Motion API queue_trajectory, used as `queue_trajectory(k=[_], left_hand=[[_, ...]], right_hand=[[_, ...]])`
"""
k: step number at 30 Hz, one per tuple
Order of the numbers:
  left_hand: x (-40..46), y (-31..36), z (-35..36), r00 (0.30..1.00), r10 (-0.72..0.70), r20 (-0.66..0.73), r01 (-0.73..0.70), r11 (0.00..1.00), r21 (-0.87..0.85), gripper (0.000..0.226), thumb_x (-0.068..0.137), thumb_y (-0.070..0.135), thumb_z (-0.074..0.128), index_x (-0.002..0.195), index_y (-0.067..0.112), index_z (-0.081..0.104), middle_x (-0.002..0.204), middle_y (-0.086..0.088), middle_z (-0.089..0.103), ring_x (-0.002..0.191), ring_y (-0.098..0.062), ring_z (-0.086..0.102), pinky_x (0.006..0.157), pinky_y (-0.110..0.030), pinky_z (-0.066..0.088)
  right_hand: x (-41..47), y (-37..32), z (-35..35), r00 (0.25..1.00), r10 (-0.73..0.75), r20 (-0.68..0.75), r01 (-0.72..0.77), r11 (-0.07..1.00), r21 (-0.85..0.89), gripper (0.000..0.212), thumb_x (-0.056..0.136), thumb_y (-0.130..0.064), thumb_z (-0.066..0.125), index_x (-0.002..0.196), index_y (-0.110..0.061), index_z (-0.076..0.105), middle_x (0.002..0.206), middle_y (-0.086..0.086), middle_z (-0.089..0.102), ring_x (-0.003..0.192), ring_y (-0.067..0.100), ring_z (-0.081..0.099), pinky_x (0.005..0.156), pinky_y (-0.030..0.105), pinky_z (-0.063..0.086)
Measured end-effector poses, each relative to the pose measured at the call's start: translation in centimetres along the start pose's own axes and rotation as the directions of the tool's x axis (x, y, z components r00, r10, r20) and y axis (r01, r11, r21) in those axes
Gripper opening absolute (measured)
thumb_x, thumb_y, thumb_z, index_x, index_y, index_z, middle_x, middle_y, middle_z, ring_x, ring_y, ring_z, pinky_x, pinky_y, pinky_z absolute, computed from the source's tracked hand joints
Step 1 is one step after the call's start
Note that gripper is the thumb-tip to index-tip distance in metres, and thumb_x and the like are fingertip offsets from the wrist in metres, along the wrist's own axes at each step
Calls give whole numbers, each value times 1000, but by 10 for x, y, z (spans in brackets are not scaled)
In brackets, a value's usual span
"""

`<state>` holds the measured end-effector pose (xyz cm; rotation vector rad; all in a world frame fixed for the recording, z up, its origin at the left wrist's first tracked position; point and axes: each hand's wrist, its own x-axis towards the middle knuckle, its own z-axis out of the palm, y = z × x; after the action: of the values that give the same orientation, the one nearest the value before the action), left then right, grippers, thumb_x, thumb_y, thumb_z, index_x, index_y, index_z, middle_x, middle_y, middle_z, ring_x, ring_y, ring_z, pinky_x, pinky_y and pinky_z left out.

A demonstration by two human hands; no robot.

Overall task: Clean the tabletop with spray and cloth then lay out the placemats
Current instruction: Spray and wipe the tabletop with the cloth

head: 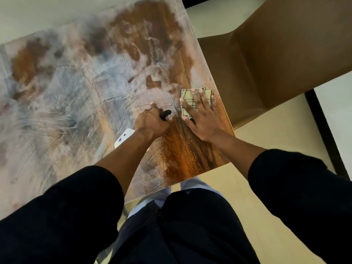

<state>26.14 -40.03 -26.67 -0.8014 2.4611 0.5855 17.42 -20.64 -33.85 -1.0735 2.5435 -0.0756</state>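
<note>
The wooden tabletop [182, 149] is streaked with whitish smears over most of its surface, with fine droplets near my hands. My left hand [150, 122] grips a white spray bottle [123, 139] with a black nozzle [165, 113], held low over the table and pointing right. My right hand [200, 117] presses flat, fingers spread, on a folded beige cloth with dark check lines [187, 96] near the table's right edge. No placemats are in view.
A brown chair [266, 63] stands right against the table's right edge. Pale floor [257, 134] shows beyond the table's near right corner, with a dark strip on the floor at the far right. My legs stand at the near edge.
</note>
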Motion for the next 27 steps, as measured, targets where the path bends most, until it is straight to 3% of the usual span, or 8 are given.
queue_trajectory(k=[4, 8, 12, 17, 19, 22, 24, 27], left_hand=[[2, -1, 1, 1000, 16, -2, -16, 1000, 19, 59, 102, 25, 55, 157, 11, 45, 109, -12, 71, 95, -37, 67, 71, -38, 53], [6, -5, 0, 999, -9, -39, 8, 999, -38, 57, 102, 30, 55, 156, 13, 48, 119, -18, 74, 103, -41, 69, 73, -37, 51], [8, -6, 1, 993, -61, -105, 38, 978, -207, 28, 101, 31, 56, 124, 21, 67, 111, -12, 76, 87, -33, 65, 69, -34, 49], [2, -3, -3, 987, -103, -127, 47, 925, -378, 29, 99, 26, 60, 121, 24, 77, 89, -4, 77, 75, -33, 71, 59, -36, 51], [2, -4, -4, 979, -109, -174, 10, 870, -492, 28, 98, 29, 64, 120, 22, 80, 80, -4, 78, 65, -34, 73, 57, -46, 62], [7, -6, -7, 960, -103, -261, -101, 741, -664, 24, 95, 37, 69, 108, 23, 84, 78, -10, 79, 52, -30, 64, 53, -56, 61], [10, -2, -15, 949, -77, -305, -189, 634, -750, 18, 96, 29, 72, 103, 19, 84, 78, -10, 79, 53, -31, 59, 51, -56, 56], [20, 9, -33, 930, -39, -364, -301, 487, -820, 13, 94, 20, 75, 100, 12, 83, 80, -10, 80, 65, -50, 64, 60, -59, 53]], right_hand=[[-46, 12, 15, 999, -51, 5, 51, 998, -23, 62, 110, -60, 19, 167, -41, 6, 174, 17, 9, 161, 36, -6, 126, 64, 2], [-81, 23, 19, 999, -46, 6, 46, 996, -71, 64, 108, -60, 22, 167, -40, 7, 176, 12, 4, 162, 32, -3, 127, 61, 7], [-46, 33, 8, 999, -41, -26, 40, 998, -38, 64, 108, -61, 22, 167, -40, 6, 176, 11, 1, 162, 32, -3, 127, 61, 5], [34, 35, -13, 997, 72, -20, -72, 997, 1, 72, 106, -66, 15, 167, -34, -5, 175, 9, -10, 161, 31, -10, 128, 61, -1], [49, 33, -19, 995, 97, -4, -97, 995, 3, 72, 106, -67, 13, 167, -33, -5, 175, 7, -14, 161, 29, -15, 128, 60, -3], [40, 30, -15, 998, 67, -16, -67, 998, -4, 70, 107, -65, 10, 167, -33, -4, 174, 7, -16, 160, 29, -18, 128, 60, -4], [15, 30, -5, 1000, -6, -21, 6, 1000, -28, 69, 107, -63, 9, 168, -31, 2, 175, 11, -6, 161, 31, -12, 128, 61, -2], [-30, 37, 10, 998, -61, -27, 59, 996, -72, 69, 107, -61, 19, 168, -28, 16, 173, 15, 16, 162, 34, 4, 127, 62, 5]])
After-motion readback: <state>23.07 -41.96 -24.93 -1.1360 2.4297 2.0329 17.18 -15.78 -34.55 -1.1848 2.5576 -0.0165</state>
